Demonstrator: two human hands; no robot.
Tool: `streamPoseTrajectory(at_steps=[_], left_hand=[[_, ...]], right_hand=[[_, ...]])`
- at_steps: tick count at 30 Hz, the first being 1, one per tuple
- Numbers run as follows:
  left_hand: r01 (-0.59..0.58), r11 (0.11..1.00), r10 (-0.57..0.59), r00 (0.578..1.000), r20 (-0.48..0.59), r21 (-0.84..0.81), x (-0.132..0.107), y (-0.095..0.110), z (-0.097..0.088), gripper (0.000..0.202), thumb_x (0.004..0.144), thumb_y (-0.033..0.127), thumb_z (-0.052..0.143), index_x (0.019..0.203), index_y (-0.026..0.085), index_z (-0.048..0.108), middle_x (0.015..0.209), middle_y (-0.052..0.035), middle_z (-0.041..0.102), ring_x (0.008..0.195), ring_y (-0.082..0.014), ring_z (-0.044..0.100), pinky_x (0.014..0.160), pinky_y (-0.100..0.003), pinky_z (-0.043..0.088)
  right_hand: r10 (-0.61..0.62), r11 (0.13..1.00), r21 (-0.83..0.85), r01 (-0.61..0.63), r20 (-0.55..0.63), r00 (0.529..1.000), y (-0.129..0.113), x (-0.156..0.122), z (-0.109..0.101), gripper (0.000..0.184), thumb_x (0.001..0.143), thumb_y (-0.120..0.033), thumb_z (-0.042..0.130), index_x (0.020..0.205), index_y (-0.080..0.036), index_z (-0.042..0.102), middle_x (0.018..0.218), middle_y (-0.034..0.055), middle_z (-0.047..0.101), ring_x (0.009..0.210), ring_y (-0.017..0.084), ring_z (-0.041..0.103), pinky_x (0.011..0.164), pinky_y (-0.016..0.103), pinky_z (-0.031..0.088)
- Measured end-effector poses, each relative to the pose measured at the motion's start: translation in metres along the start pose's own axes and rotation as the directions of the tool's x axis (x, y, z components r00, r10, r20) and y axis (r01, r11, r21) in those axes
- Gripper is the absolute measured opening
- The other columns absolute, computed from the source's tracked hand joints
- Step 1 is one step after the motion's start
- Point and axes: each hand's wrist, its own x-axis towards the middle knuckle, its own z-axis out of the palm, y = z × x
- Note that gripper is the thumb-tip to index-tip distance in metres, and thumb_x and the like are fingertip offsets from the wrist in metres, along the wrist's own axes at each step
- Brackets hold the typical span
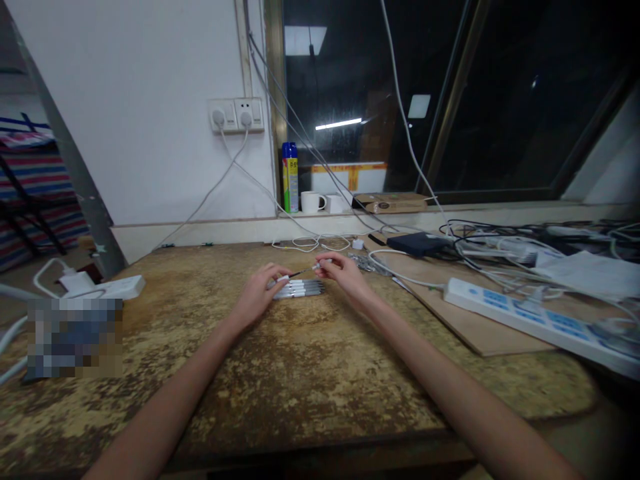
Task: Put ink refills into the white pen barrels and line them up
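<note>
Several white-and-grey pens [303,289] lie side by side in a row on the worn wooden table [300,373]. My left hand [263,285] is closed at their left end, with its fingers pinching a white pen part [283,279]. From that part a thin dark rod [299,273], like a refill, points toward my right hand [344,272]. Above the right end of the row, my right hand pinches a small white pen piece [321,265]. Whether the rod's tip touches this piece is too small to tell.
A white power strip [530,320] and tangled cables lie on a brown board [480,340] at right. Beside it are small clear plastic bags [367,263]. Another power strip [120,287] is at left. A spray can [290,179] and mug [313,202] stand on the windowsill.
</note>
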Motion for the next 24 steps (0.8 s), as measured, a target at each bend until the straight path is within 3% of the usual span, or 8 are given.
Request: streamPoseTrajectory(at_steps=[4, 7, 14, 19, 24], left_hand=[[0.005, 1.0, -0.005, 1.0, -0.004, 0.002, 0.0, 0.0, -0.001, 0.026, 0.1, 0.035, 0.051, 0.115, 0.021, 0.068, 0.106, -0.0056, 0.066, 0.1, -0.0216, 0.061, 0.093, -0.035, 0.046], [0.0, 1.0, 0.0, 1.0, -0.007, 0.002, -0.001, 0.0, -0.001, 0.027, 0.1, 0.035, 0.051, 0.116, 0.021, 0.068, 0.106, -0.0058, 0.066, 0.102, -0.0218, 0.061, 0.095, -0.035, 0.045], [-0.019, 0.999, 0.019, 1.0, 0.001, 0.027, 0.0, 0.0, 0.0, 0.025, 0.1, 0.035, 0.053, 0.113, 0.022, 0.069, 0.109, -0.006, 0.067, 0.106, -0.0225, 0.06, 0.098, -0.035, 0.044], [-0.058, 0.998, 0.057, 0.998, 0.022, 0.025, 0.0, 0.002, 0.0, 0.026, 0.101, 0.036, 0.052, 0.113, 0.022, 0.069, 0.111, -0.0058, 0.068, 0.108, -0.0235, 0.059, 0.099, -0.037, 0.042], [-0.114, 0.993, 0.114, 0.993, 0.017, -0.003, 0.002, 0.005, -0.002, 0.027, 0.101, 0.037, 0.052, 0.116, 0.024, 0.07, 0.114, -0.0051, 0.069, 0.11, -0.0237, 0.058, 0.1, -0.037, 0.041]], right_hand=[[0.014, 0.999, 0.051, -0.012, -0.041, 0.999, 0.0, 0.002, -0.004, 0.027, 0.081, -0.04, 0.069, 0.098, -0.019, 0.07, 0.099, 0.0086, 0.074, 0.086, 0.02, 0.072, 0.089, 0.039, 0.058], [-0.009, 1.0, -0.006, 0.009, -0.055, 0.998, 0.002, 0.003, -0.004, 0.023, 0.083, -0.037, 0.066, 0.097, -0.018, 0.071, 0.095, 0.0084, 0.074, 0.085, 0.02, 0.071, 0.09, 0.038, 0.057], [0.002, 0.967, -0.252, 0.03, 0.126, 0.992, 0.01, -0.002, 0.006, 0.033, 0.091, -0.046, 0.059, 0.094, -0.016, 0.071, 0.086, 0.0071, 0.074, 0.079, 0.02, 0.069, 0.082, 0.036, 0.055], [0.004, 0.979, -0.201, 0.042, 0.225, 0.974, 0.01, -0.008, 0.012, 0.037, 0.09, -0.052, 0.062, 0.086, -0.016, 0.071, 0.081, 0.0047, 0.073, 0.077, 0.019, 0.068, 0.078, 0.032, 0.054], [0.019, 0.991, -0.132, 0.012, 0.229, 0.973, 0.008, -0.007, 0.013, 0.041, 0.086, -0.057, 0.064, 0.086, -0.017, 0.071, 0.081, 0.0039, 0.073, 0.076, 0.018, 0.067, 0.076, 0.03, 0.054]])
